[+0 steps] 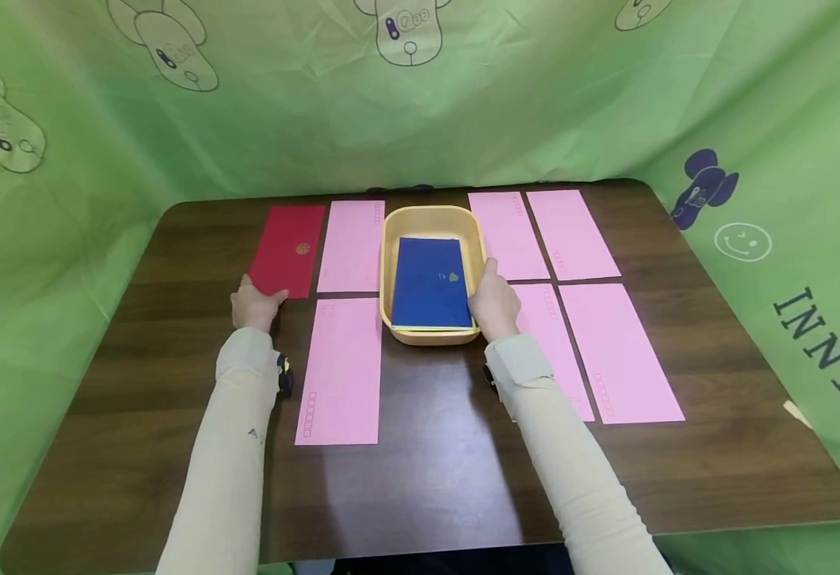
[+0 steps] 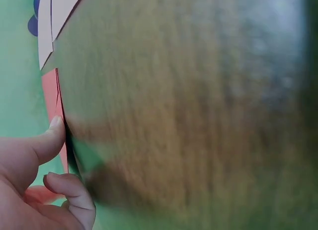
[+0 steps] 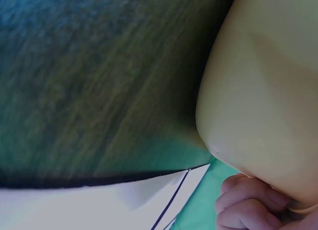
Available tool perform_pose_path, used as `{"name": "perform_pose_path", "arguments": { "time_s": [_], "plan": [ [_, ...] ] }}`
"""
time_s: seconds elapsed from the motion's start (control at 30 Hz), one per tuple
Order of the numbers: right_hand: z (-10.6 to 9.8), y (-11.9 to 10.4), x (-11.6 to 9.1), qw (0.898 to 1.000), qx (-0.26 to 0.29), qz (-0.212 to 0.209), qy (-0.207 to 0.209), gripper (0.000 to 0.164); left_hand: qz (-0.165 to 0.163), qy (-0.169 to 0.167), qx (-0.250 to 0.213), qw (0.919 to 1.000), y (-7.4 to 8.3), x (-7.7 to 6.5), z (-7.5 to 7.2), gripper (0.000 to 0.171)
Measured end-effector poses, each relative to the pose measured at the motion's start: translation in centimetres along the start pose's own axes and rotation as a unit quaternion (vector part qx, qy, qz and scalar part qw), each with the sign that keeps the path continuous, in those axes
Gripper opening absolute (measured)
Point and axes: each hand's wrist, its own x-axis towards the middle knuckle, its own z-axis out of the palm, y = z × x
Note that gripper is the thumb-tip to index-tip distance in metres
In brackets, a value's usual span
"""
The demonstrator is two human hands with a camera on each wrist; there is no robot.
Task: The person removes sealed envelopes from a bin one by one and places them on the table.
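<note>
My left hand (image 1: 253, 307) grips the near end of a red envelope (image 1: 292, 247) at the left of the table, its fingers along the left edge and its thumb at the near edge. In the left wrist view the thumb (image 2: 55, 135) lies against the red envelope (image 2: 52, 93), and the other fingers are bent below. My right hand (image 1: 495, 303) holds the right wall of a pale yellow plastic tub (image 1: 433, 339). Inside the tub lies a blue envelope (image 1: 429, 279) with a yellow edge under it. In the right wrist view, bent fingers (image 3: 248, 205) are against the tub (image 3: 258, 101).
Two pink envelopes, one far (image 1: 350, 247) and one near (image 1: 341, 375), lie left of the tub. Several more pink envelopes (image 1: 624, 355) lie in rows to the right. A green printed curtain (image 1: 283, 136) hangs behind the brown wooden table (image 1: 434, 463).
</note>
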Motion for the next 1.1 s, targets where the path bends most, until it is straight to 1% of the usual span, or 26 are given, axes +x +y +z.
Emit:
{"name": "perform_pose_path", "arguments": {
  "time_s": [0.1,0.37,0.57,0.67,1.1],
  "plan": [
    [-0.04,-0.07,-0.04,1.000,-0.002,0.001,-0.002,0.047,0.000,-0.001,0.001,1.0000,0.18,0.06,0.00,0.078],
    [0.06,0.01,0.12,1.000,-0.003,0.002,0.002,0.046,-0.001,-0.012,0.027,0.9996,0.52,-0.07,-0.11,0.080],
    [0.25,0.18,0.20,1.000,-0.006,-0.005,0.014,0.045,0.007,-0.028,0.067,0.9974,0.52,0.19,-0.15,0.083],
    [0.39,0.21,0.24,1.000,-0.005,-0.005,0.014,0.046,0.008,-0.036,0.079,0.9962,0.46,0.24,-0.24,0.083],
    [0.14,0.12,0.30,1.000,-0.004,0.000,0.004,0.046,0.016,-0.064,0.084,0.9943,0.67,-0.07,-0.50,0.084]
  ]
}}
